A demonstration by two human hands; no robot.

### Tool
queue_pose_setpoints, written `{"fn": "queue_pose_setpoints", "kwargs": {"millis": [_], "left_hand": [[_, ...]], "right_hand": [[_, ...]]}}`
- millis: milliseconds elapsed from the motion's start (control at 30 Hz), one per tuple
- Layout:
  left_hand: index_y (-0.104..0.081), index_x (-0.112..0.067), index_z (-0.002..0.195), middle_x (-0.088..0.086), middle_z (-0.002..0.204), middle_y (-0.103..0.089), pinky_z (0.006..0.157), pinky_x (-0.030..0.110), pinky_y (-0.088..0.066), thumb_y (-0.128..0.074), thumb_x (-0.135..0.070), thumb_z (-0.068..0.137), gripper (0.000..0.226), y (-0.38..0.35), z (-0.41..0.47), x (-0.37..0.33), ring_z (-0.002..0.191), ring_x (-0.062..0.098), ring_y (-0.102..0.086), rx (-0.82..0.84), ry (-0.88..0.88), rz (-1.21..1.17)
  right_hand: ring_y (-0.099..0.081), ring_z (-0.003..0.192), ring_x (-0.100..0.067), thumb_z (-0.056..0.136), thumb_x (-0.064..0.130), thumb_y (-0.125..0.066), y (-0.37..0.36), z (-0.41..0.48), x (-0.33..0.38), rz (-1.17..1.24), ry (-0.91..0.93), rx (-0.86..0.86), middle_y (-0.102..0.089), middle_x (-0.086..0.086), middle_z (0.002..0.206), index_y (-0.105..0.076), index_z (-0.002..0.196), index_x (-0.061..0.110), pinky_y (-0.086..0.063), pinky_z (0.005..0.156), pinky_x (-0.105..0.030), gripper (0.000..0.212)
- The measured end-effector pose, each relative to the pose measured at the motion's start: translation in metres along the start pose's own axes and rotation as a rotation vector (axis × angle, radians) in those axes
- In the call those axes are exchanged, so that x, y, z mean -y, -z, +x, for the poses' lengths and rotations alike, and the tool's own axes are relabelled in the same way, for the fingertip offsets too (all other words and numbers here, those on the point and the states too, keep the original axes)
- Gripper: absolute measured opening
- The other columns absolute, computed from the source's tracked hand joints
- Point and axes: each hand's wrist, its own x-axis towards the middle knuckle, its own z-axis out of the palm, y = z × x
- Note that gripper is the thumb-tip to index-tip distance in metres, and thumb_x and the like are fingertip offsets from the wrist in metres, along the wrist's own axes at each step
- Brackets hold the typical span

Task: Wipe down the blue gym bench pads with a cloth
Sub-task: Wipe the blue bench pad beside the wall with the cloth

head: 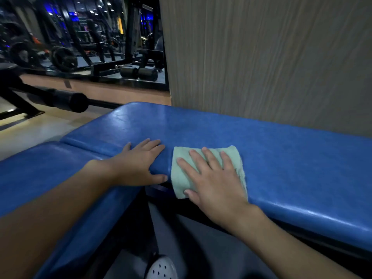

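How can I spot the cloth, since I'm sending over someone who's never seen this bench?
Find the long blue bench pad beside the grey wall. On its near edge, the right hand presses flat on a folded cloth. It is the only pale green thing; the left hand beside it rests on bare pad.

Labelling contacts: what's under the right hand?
A pale green cloth lies under the right hand, whose fingers are spread flat on it. It drapes over the near edge of the long blue bench pad. The pad surface beneath the cloth is covered.
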Motion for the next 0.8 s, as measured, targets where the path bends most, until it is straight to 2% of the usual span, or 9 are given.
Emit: {"fn": "queue_pose_setpoints", "kwargs": {"millis": [133,167,300,400,500,600,667,733,800], "left_hand": [[-0.005,-0.031,0.158,-0.007,0.166,-0.002,0.119,0.059,-0.009,-0.030,-0.091,0.059,0.119,-0.008,0.000,-0.010,0.153,0.017,0.002,-0.014,-0.013,0.026],[-0.004,-0.031,0.158,-0.007,0.166,-0.001,0.119,0.059,-0.008,-0.030,-0.092,0.060,0.119,-0.010,-0.001,-0.011,0.153,0.017,0.002,-0.022,-0.020,0.027],[-0.005,-0.027,0.159,-0.006,0.167,0.000,0.121,0.054,-0.007,-0.053,-0.074,0.083,0.101,-0.010,-0.003,-0.030,0.153,0.015,0.002,-0.057,-0.136,0.045],[-0.006,-0.028,0.159,-0.005,0.167,-0.003,0.122,0.047,-0.009,-0.054,-0.066,0.088,0.093,-0.009,-0.001,-0.048,0.152,0.014,-0.002,-0.088,-0.280,0.064],[-0.012,-0.027,0.158,-0.005,0.165,-0.013,0.119,0.046,-0.018,-0.051,-0.067,0.089,0.088,-0.010,0.001,-0.061,0.150,0.015,-0.013,-0.140,-0.284,0.084],[-0.020,-0.030,0.156,-0.008,0.160,-0.025,0.114,0.045,-0.026,-0.037,-0.079,0.080,0.093,-0.010,0.001,-0.062,0.145,0.014,-0.024,-0.172,-0.271,0.068],[-0.023,-0.033,0.155,-0.010,0.158,-0.028,0.111,0.043,-0.028,-0.023,-0.084,0.069,0.101,-0.011,0.002,-0.059,0.143,0.013,-0.027,-0.171,-0.258,0.057],[-0.024,-0.033,0.155,-0.011,0.157,-0.029,0.110,0.042,-0.028,-0.020,-0.085,0.066,0.103,-0.012,0.001,-0.059,0.142,0.012,-0.027,-0.182,-0.250,0.057],[-0.023,-0.031,0.155,-0.009,0.157,-0.028,0.112,0.043,-0.027,-0.020,-0.083,0.068,0.102,-0.014,0.001,-0.060,0.143,0.012,-0.026,-0.191,-0.254,0.059]], "right_hand": [[-0.041,0.138,-0.037,0.080,0.058,-0.066,0.002,-0.022,-0.011,-0.054,-0.062,-0.011,-0.045,-0.008,0.150,-0.041,0.148,0.030,-0.031,0.108,-0.063,0.078],[-0.041,0.138,-0.037,0.080,0.057,-0.067,0.003,-0.021,-0.009,-0.059,-0.071,-0.010,-0.046,-0.009,0.150,-0.041,0.147,0.029,-0.031,0.108,-0.064,0.077],[-0.046,0.134,-0.036,0.077,0.058,-0.069,0.005,-0.024,-0.011,-0.066,-0.062,-0.033,-0.051,-0.009,0.146,-0.046,0.145,0.028,-0.036,0.106,-0.062,0.078],[-0.049,0.133,-0.035,0.074,0.059,-0.072,0.006,-0.048,-0.034,-0.078,-0.060,-0.080,-0.054,-0.009,0.143,-0.050,0.143,0.029,-0.039,0.105,-0.059,0.079],[-0.047,0.134,-0.036,0.077,0.059,-0.068,0.007,-0.075,-0.055,-0.133,-0.077,-0.098,-0.052,-0.010,0.144,-0.046,0.144,0.028,-0.038,0.105,-0.060,0.077],[-0.049,0.131,-0.038,0.075,0.059,-0.071,0.007,-0.073,-0.049,-0.158,-0.130,-0.087,-0.054,-0.013,0.141,-0.051,0.140,0.022,-0.039,0.101,-0.063,0.077],[-0.047,0.132,-0.039,0.078,0.061,-0.066,0.006,-0.058,-0.037,-0.148,-0.153,-0.054,-0.053,-0.015,0.141,-0.050,0.140,0.020,-0.037,0.101,-0.065,0.077],[-0.044,0.135,-0.037,0.081,0.063,-0.059,0.005,-0.052,-0.034,-0.149,-0.138,-0.039,-0.050,-0.012,0.144,-0.045,0.143,0.022,-0.035,0.103,-0.064,0.076],[-0.047,0.134,-0.036,0.078,0.062,-0.065,0.006,-0.063,-0.045,-0.128,-0.103,-0.080,-0.052,-0.010,0.144,-0.047,0.143,0.026,-0.037,0.104,-0.061,0.077]]}}
